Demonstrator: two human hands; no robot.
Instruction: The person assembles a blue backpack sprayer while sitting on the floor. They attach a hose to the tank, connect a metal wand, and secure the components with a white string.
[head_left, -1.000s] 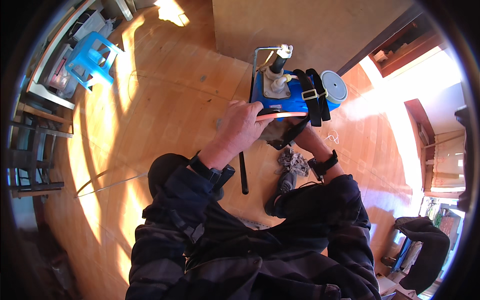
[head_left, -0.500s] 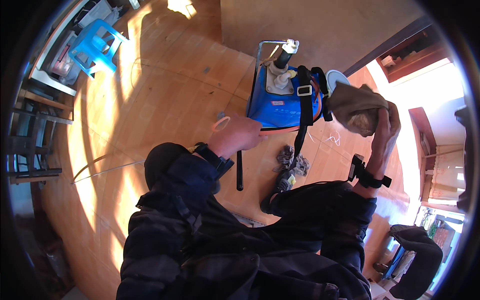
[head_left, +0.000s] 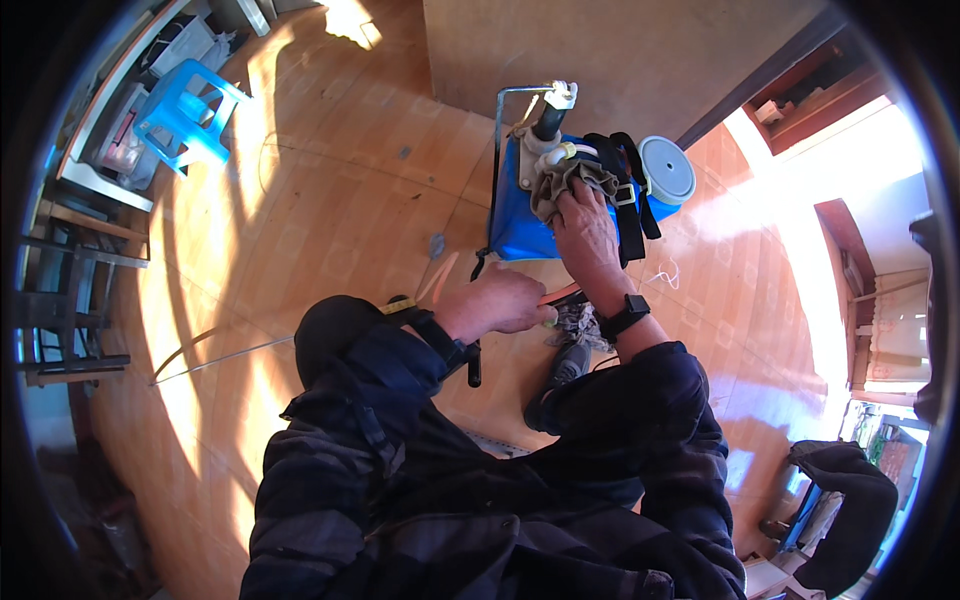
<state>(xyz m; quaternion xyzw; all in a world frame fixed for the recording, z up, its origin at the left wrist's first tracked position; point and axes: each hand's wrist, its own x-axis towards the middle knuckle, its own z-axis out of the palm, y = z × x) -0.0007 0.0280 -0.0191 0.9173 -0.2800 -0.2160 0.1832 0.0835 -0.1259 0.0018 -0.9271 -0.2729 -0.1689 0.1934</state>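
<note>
A blue knapsack sprayer [head_left: 518,225] stands on the floor in front of me. It has a pump fitting [head_left: 548,122] on its side, black straps [head_left: 630,190] and a round grey-white lid [head_left: 666,168] at its right. My right hand [head_left: 588,232] presses a crumpled grey-brown cloth [head_left: 556,190] against the tank beside the fitting. Close to the tank's near edge, my left hand [head_left: 505,298] is closed around an orange-pink hose [head_left: 441,276]. A black handle [head_left: 475,368] shows below that hand.
Another rag [head_left: 580,322] lies by my shoe [head_left: 570,362]. At the upper left stands a blue plastic stool [head_left: 190,115], with a dark wooden chair [head_left: 75,300] below it. A thin rod [head_left: 225,350] lies left of my knee. A brown panel [head_left: 600,60] rises behind the sprayer.
My right hand has brought the cloth left from beside the lid onto the tank, uncovering the lid. My left hand has shifted slightly right and down, with the hose still in it.
</note>
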